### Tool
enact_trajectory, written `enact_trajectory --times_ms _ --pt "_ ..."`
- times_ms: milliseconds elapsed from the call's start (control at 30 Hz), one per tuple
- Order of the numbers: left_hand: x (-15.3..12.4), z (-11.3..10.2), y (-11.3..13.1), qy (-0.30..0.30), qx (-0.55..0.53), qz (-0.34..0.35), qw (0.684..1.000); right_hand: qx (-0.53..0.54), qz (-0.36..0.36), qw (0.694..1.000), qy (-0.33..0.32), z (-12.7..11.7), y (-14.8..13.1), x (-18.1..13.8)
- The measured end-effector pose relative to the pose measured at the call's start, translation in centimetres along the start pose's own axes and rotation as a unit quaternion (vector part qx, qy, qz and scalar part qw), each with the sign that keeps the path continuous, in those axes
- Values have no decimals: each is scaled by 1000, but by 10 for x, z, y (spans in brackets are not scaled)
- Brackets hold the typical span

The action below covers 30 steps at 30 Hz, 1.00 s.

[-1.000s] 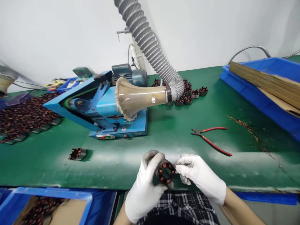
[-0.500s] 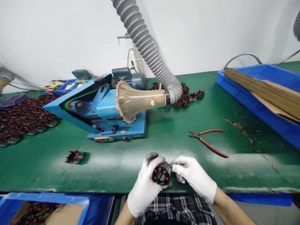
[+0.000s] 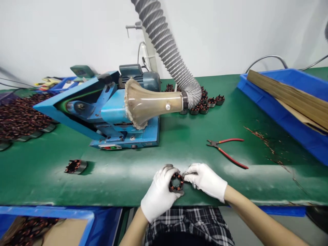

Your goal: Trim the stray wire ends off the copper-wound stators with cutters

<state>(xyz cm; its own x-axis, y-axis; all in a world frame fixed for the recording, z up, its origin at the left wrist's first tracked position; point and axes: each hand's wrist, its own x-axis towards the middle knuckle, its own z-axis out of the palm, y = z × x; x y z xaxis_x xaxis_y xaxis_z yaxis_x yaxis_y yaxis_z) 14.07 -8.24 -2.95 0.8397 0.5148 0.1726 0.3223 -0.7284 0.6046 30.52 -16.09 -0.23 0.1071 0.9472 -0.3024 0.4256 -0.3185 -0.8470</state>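
My left hand (image 3: 162,191), in a white glove, is closed around a motor stator (image 3: 176,182), a dark ring with copper windings. The open centre of the ring faces up towards me, and the green bench shows through it. At the ring's right edge my right hand (image 3: 203,180), also gloved, has thumb and fingertips pinched together. Whatever lies between those fingertips is too small to name. Cutting pliers with red handles (image 3: 227,150) lie open on the bench, beyond my right hand. Another stator (image 3: 76,166) stands alone to the left.
A blue belt machine (image 3: 125,116) with a funnel-shaped hood and grey hose (image 3: 166,44) stands beyond my hands. Stators are heaped (image 3: 23,114) at left, with several more behind the hood. A blue tray (image 3: 279,116) with cardboard and wire scraps (image 3: 266,140) are at right. A blue bin (image 3: 88,218) sits lower left.
The stator in my left hand has turned, so its bore now faces me squarely. My right hand stays pinched at its edge, slightly further left. The camera view has shifted a little.
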Motion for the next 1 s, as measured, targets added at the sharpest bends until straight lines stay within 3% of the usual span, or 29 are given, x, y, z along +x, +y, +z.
enact_trajectory --times_ms 67,167,267,333,433,500,567,667,733,800,867,900,967,1000 --pt "5 -6 -3 -38 -10 -10 999 -158 -56 986 -25 -12 -6 0" --pt "8 -13 -5 -59 -13 -7 998 -393 -129 907 -76 -41 -6 -6" --pt "7 -18 -1 -67 -27 -11 997 -403 -137 902 -66 -79 12 -17" --pt "5 -20 6 -54 -48 -22 997 -398 -113 910 39 -102 32 -23" --pt "8 -20 22 -17 -43 -34 998 -480 -54 844 232 -118 63 -25" --pt "14 -18 30 -37 -1 -37 999 -543 -12 790 285 -114 77 -22" --pt "20 -15 34 -84 33 -39 995 -569 40 765 300 -103 82 -19" --pt "25 -11 35 -112 40 -41 992 -504 116 792 324 -84 77 -17" --pt "26 -8 33 -100 34 -49 993 -405 136 832 353 -72 68 -23" --pt "27 -5 32 -82 26 -61 994 -273 143 890 335 -59 54 -35" --pt "27 -2 31 -70 16 -71 995 -106 164 957 216 -46 40 -51" --pt "27 -1 31 -65 12 -75 995 -22 182 974 134 -40 33 -58" --pt "27 0 31 -55 10 -77 995 95 205 974 -6 -29 21 -71" --pt "26 0 32 -52 11 -77 996 117 209 970 -43 -24 16 -74"
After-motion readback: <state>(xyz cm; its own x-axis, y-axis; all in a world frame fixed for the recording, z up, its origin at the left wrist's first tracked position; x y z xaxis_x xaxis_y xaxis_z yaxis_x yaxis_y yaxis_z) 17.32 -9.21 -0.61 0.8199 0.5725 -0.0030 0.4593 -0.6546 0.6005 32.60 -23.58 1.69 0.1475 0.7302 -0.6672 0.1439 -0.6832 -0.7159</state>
